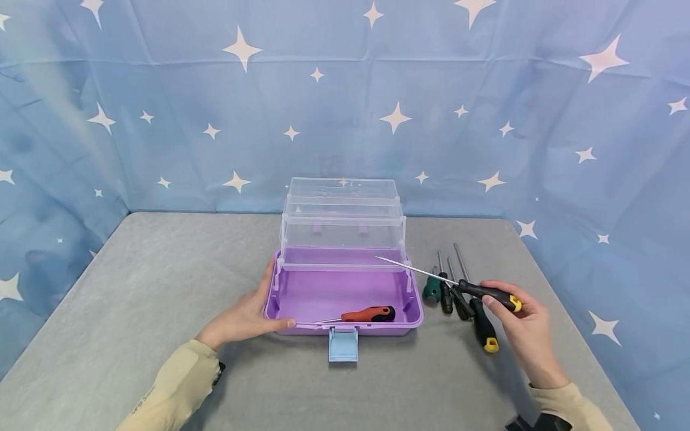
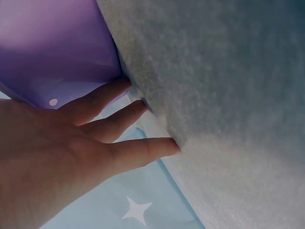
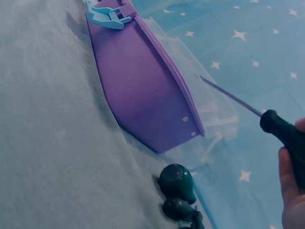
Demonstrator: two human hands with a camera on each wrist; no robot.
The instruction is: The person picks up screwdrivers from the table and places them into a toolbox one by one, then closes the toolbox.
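Note:
A purple toolbox (image 1: 334, 287) with its clear lid raised stands on the table; an orange-and-black screwdriver (image 1: 366, 314) lies inside along the front wall. My left hand (image 1: 245, 314) holds the box's left side, thumb at the front rim; in the left wrist view its fingertips touch the table. My right hand (image 1: 520, 323) grips the handle of a long black-and-yellow screwdriver (image 1: 482, 292), its shaft pointing left over the box's right edge. Below it lie a green-handled tool (image 1: 432, 290), a black-and-yellow screwdriver (image 1: 483, 326) and other dark-handled screwdrivers (image 1: 446, 296).
A light blue latch (image 1: 343, 345) hangs down at the box's front. The clear lid (image 1: 342, 224) with folded-up trays rises at the back. Behind the grey table (image 1: 188, 257) hangs a blue cloth (image 1: 345, 90) with white stars.

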